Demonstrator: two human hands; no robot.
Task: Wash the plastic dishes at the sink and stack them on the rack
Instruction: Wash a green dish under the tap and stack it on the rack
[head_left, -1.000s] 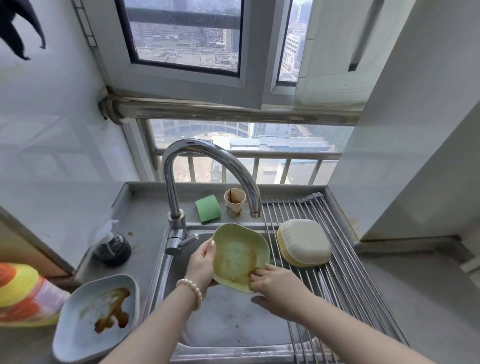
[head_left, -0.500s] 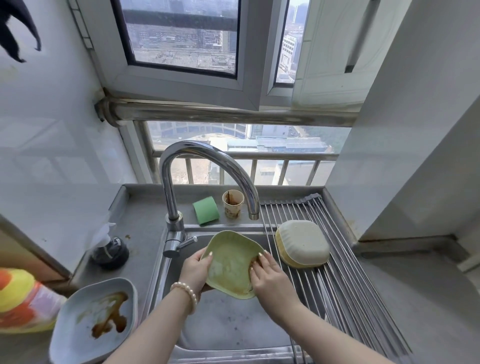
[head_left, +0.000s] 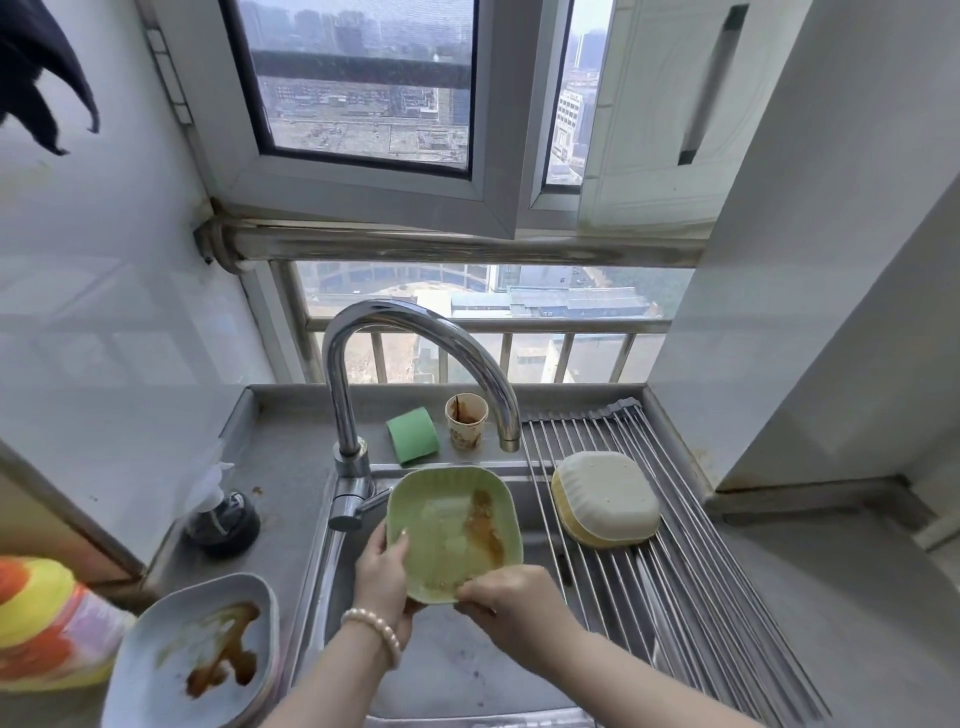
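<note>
1. You are in the scrubbing step: the green dish (head_left: 454, 532) is held tilted over the sink (head_left: 447, 670), its hollow facing you, with a brown smear down the right of the hollow that is not yet off.

2. Your left hand (head_left: 382, 577) is the holding grip. It clasps the dish's near-left rim, thumb lying over the inside edge and the rest of the hand behind.

3. Your right hand (head_left: 511, 597) is curled at the near rim, fingertips bunched against the bottom of the hollow. Whether it pinches the rim or only rubs the surface, I cannot tell; it holds no sponge that shows.

4. So the dish sits above and beyond both grips, its far edge reaching toward the faucet (head_left: 415, 358) spout, which shows no running water.

5. The next move, as I judge it, calls for working the right fingers up onto the smear, or fetching the green sponge (head_left: 413, 435) from the ledge behind the sink, beside the stained paper cup (head_left: 466, 420).

6. Keep the left grip firm; a wet plastic rim is likely to slip.

7. Two dishes (head_left: 605, 499) already lie upside down, stacked, on the rack (head_left: 691, 587) to your right. A blue dish (head_left: 197, 649), still stained, waits on the desk (head_left: 280, 467) at your left.
</note>
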